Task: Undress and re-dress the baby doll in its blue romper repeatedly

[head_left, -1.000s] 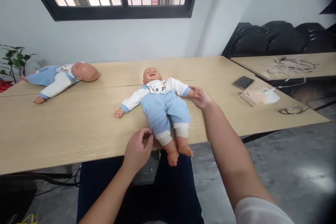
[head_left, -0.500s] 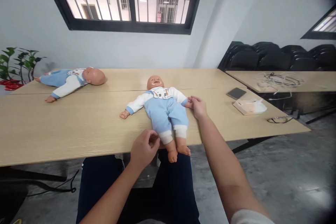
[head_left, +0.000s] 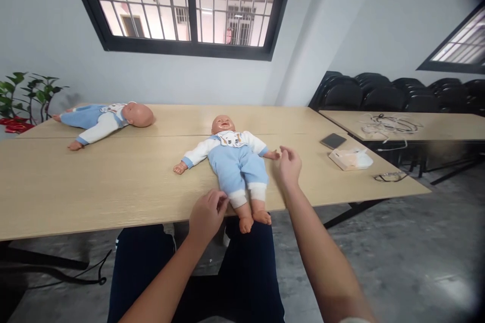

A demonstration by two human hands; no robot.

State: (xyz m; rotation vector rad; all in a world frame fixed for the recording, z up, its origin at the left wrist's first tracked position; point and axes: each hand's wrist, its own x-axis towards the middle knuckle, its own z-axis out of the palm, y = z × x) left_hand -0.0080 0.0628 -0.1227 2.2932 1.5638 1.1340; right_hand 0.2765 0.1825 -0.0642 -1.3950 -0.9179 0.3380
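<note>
Head camera shows a baby doll [head_left: 238, 164] in light blue trousers and white sleeves, lying on its back on the pale table [head_left: 132, 181], head toward the wall and feet reaching past the near edge. The seated person's left hand [head_left: 208, 214] is at the doll's lower trouser leg, its fingers curled toward the thumb; whether they pinch the cloth I cannot tell. Over by the doll's outstretched arm, the right hand [head_left: 290, 167] is loosely bent and grasps nothing, fingertips right next to the small doll hand [head_left: 273, 154]; I can't make out if they touch. Farther left, a second doll [head_left: 100, 123] in matching clothes lies with its head toward the first. To the right sit a dark flat device [head_left: 333, 141], a tissue pack [head_left: 350, 159] and a pair of glasses [head_left: 390, 177].
</note>
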